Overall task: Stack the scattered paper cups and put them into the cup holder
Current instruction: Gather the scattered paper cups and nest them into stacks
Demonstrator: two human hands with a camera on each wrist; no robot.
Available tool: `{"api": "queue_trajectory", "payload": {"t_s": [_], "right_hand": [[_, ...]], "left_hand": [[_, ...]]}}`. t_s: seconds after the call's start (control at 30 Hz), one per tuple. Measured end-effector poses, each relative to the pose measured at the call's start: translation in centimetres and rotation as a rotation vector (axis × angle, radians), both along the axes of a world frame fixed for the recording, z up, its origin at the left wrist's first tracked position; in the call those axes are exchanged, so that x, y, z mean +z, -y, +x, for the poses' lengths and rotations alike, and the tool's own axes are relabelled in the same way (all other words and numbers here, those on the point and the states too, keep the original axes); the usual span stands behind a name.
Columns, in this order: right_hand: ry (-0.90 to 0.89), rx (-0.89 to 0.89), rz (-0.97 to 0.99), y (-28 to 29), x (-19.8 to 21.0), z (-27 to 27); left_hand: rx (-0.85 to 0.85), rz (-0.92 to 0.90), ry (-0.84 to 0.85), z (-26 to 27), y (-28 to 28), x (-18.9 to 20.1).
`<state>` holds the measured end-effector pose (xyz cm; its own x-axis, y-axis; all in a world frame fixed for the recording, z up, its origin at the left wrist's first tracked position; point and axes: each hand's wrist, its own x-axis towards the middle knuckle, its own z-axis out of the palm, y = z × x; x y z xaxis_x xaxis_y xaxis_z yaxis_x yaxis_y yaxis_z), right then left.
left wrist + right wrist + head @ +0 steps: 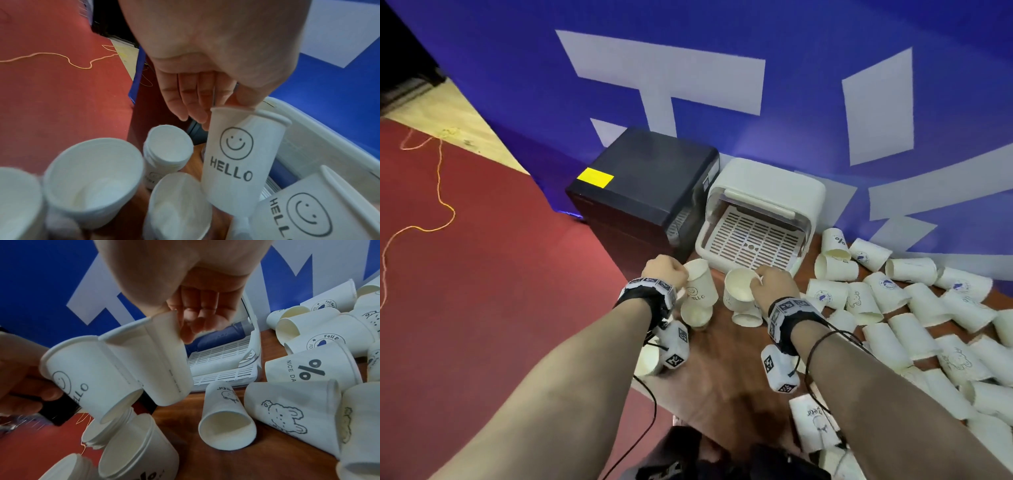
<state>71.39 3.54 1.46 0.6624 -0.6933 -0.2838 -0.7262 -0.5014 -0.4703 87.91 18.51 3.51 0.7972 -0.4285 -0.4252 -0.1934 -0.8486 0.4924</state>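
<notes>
Left hand (205,65): thumb and fingers pinch rim of smiley "HELLO" cup (240,162), held upright above table
Right hand (185,280): fingertips pinch rim of plain cup (148,360), tilted beside it
Cup holder (753,219): white, against blue wall, just behind both hands
Loose cups (914,308): scattered on table, right

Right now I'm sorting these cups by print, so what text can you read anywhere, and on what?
"HELLO": under a smiley on the cup that the left hand pinches by its rim.
"HELLO": second smiley cup, partly cut off.
"%" and "NICE DA…": lying cup.
"Fell B…": round blue badge on a lying cup.
Yellow sticker on the black box: unreadable.
</notes>
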Motion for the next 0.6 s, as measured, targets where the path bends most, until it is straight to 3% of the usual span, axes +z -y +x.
{"api": "queue_trajectory", "payload": {"t_s": [0.33,0.6], "right_hand": [[0.003,0.028,0.007,0.1,-0.9,-3.3],[-0.005,0.045,0.021,1.1,-1.3,-3.0]], "left_hand": [[0.014,0.203,0.05,-4.7,-1.5,-2.8],[0.024,0.222,0.076,-5.1,-1.0,-3.1]]}}
